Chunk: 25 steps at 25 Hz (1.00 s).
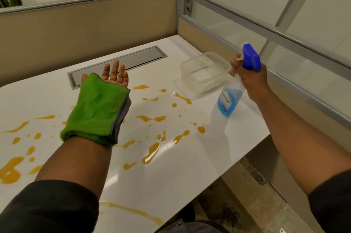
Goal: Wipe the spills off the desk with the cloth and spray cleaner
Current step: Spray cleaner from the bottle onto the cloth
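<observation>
Spills of orange liquid are lying scattered across the white surface, mostly between and beneath the two hands. The left hand is hovering palm up with fingers straight, the green cloth draped over its wrist and nearer the puddles. The right hand is gripping the spray cleaner, bottle tilted, nozzle aiming left toward the mess.

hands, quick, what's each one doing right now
Left hand: open, fingers straight, green cloth draped over palm and wrist.
Right hand: closed round the neck of the spray bottle, held above the desk.
</observation>
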{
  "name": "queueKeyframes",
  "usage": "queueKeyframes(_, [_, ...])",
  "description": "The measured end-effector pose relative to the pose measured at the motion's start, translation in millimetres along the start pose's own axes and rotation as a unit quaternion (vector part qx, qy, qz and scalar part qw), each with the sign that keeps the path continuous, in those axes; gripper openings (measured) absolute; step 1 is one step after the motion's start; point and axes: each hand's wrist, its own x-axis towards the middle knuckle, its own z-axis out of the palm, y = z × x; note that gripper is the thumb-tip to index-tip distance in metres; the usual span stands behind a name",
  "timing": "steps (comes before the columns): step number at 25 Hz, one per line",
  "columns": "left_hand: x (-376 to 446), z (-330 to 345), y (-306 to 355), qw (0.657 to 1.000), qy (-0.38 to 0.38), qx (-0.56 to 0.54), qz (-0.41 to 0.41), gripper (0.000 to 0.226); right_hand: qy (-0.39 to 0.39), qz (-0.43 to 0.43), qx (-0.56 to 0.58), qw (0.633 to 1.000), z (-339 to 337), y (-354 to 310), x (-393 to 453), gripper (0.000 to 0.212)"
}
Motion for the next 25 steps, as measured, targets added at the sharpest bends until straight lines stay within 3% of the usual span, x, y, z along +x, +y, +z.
queueKeyframes(4, [11,0,-4,1.000,0.014,0.014,0.020,0.077,0.001,-0.006,-0.052,0.999,-37,10,65,0.046])
queueKeyframes(9, [-2,10,-5,0.998,0.032,0.018,0.048,0.072,-0.004,-0.004,-0.030,1.000,-63,20,110,0.042])
queueKeyframes(17, [-18,19,-4,0.999,0.019,0.009,0.049,0.071,-0.021,-0.008,-0.150,0.988,-74,44,90,0.060])
queueKeyframes(19, [-22,20,-3,0.999,0.013,0.010,0.044,0.071,0.019,-0.006,-0.158,0.987,-80,45,65,0.066])
queueKeyframes(21, [-27,20,-1,0.999,0.011,0.012,0.038,0.073,0.118,-0.032,-0.165,0.979,-81,47,30,0.063])
queueKeyframes(23, [-35,19,3,0.999,0.008,0.013,0.028,0.074,0.222,-0.072,-0.159,0.960,-69,49,-7,0.048])
queueKeyframes(25, [-46,17,6,0.999,0.005,0.022,0.026,0.074,0.235,-0.105,-0.141,0.956,-40,45,-43,0.029])
